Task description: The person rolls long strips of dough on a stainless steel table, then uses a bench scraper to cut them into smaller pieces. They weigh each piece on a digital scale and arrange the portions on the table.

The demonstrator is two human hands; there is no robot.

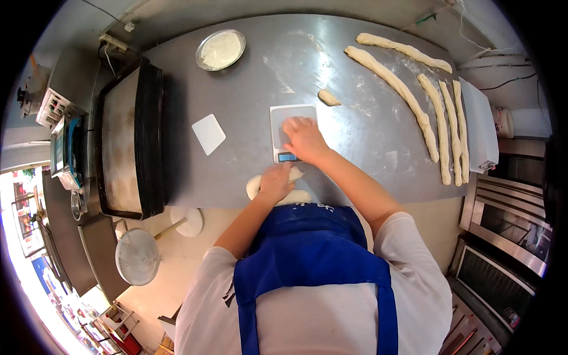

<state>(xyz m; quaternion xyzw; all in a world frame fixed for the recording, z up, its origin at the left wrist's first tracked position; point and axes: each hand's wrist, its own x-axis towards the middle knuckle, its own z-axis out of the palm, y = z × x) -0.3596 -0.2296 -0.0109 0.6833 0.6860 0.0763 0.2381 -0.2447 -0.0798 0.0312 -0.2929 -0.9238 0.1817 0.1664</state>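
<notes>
A small digital scale [277,127] with a square plate and a lit display lies in the middle of the steel table. My right hand [306,138] is over its plate, fingers bent downward and blurred; anything under them is hidden. Nearer to my apron, my left hand [277,183] is closed on pale dough [253,187], which shows on both sides of it. Another length of dough [294,197] lies at the table's front edge. Just beyond the scale's far right corner sits a small loose dough piece [329,98].
Several long dough ropes [402,89] lie at the right. A round metal bowl of flour [221,51] stands at the far left, and a white scraper [209,134] lies left of the scale. Black-rimmed baking trays [151,142] are stacked beyond the table's left edge. A fan [137,257] stands below.
</notes>
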